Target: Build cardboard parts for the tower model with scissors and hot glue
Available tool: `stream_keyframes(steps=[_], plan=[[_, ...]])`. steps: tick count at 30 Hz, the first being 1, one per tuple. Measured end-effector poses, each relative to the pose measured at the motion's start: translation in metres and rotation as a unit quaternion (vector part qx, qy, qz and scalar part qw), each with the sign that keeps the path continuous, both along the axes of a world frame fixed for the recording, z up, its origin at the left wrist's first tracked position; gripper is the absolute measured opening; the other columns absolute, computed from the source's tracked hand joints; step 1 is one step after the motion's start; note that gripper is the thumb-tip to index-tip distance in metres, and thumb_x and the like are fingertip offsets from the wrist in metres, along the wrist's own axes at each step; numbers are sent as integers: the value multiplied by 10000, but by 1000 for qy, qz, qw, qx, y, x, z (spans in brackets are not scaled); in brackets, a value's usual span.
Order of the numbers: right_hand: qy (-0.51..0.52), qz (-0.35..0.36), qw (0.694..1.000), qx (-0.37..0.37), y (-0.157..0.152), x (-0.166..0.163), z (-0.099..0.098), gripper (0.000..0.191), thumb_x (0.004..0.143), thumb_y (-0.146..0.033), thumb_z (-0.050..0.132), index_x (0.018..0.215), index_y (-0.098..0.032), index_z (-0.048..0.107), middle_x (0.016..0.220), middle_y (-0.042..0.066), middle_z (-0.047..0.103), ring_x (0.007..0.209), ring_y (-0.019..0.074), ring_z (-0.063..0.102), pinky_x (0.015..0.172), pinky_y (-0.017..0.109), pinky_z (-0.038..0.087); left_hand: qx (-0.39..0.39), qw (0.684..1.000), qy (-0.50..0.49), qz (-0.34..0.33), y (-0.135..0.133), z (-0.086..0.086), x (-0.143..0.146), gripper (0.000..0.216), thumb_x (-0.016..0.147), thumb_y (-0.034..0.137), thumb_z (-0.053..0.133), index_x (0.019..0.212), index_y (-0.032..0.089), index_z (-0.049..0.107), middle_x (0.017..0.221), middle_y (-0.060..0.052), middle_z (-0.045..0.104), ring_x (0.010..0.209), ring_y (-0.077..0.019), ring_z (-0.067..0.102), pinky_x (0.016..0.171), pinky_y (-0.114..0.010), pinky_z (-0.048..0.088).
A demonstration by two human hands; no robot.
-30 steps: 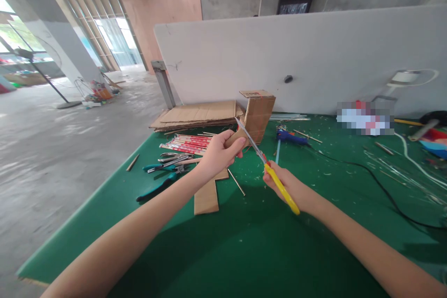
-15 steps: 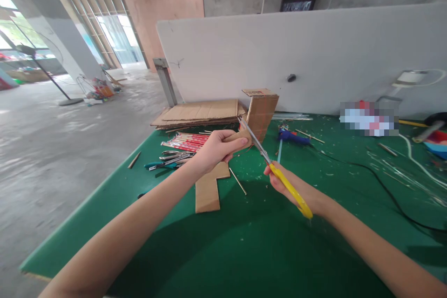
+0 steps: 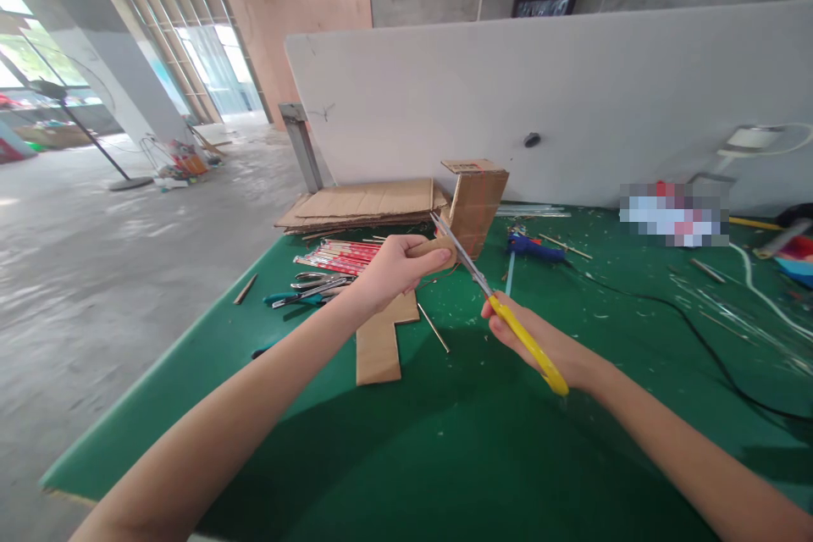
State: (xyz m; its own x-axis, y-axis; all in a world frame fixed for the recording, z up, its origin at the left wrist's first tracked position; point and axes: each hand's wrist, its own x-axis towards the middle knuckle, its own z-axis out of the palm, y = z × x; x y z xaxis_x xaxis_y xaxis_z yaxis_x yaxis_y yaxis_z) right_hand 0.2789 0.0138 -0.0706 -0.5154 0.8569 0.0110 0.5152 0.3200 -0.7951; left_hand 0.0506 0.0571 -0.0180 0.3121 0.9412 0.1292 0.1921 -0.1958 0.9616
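My left hand (image 3: 395, 271) is closed on a small brown cardboard piece (image 3: 435, 249), held above the green table (image 3: 445, 440). My right hand (image 3: 539, 340) grips yellow-handled scissors (image 3: 501, 313). Their metal blades point up and left, and they meet the cardboard piece at its right edge. Below my left hand, an L-shaped cardboard cut-out (image 3: 379, 343) lies flat on the table. A thin stick (image 3: 434, 329) lies beside it.
Behind stand a folded cardboard box (image 3: 476, 199) and a stack of flat cardboard sheets (image 3: 365, 205). Red sticks (image 3: 340, 256), pliers (image 3: 298, 296) and a blue glue gun (image 3: 533, 247) with a black cable (image 3: 699, 339) lie around. A white partition (image 3: 572, 93) closes the far edge.
Both hands have risen and shifted slightly right with the cardboard piece and the scissors. The scissors' handle end sits lower and further right than one second ago.
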Motion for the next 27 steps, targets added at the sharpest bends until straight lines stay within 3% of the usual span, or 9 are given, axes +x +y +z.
stream_keyframes(steps=[7,15,22,27], plan=[[5,-32,999,35,9,0,-18,404,889,-626,347,892,-225,392,767,3,453,650,145,416,559,286,383,8,1000,23,0,-3,2,-1,363,789,478,618,642,190,452,460,75,323,383,-36,284,402,-221,175],[26,-58,998,2,4,-5,-4,479,833,-706,357,791,-230,380,674,-24,383,571,127,358,499,271,338,-9,999,14,39,-4,5,2,257,790,398,646,730,177,528,498,67,367,396,-33,304,411,-226,189],[31,-58,998,-14,7,-7,-9,482,825,-707,378,778,-228,354,667,-44,348,550,107,309,482,260,296,-59,990,-120,45,1,1,3,258,711,310,735,842,158,573,568,69,388,401,-12,257,407,-232,119],[32,-54,998,-14,5,-4,-12,443,862,-670,346,850,-227,365,708,-31,369,583,119,342,502,265,328,-76,979,-187,8,2,-1,3,216,709,229,726,811,147,554,550,82,372,406,-10,231,421,-237,101]])
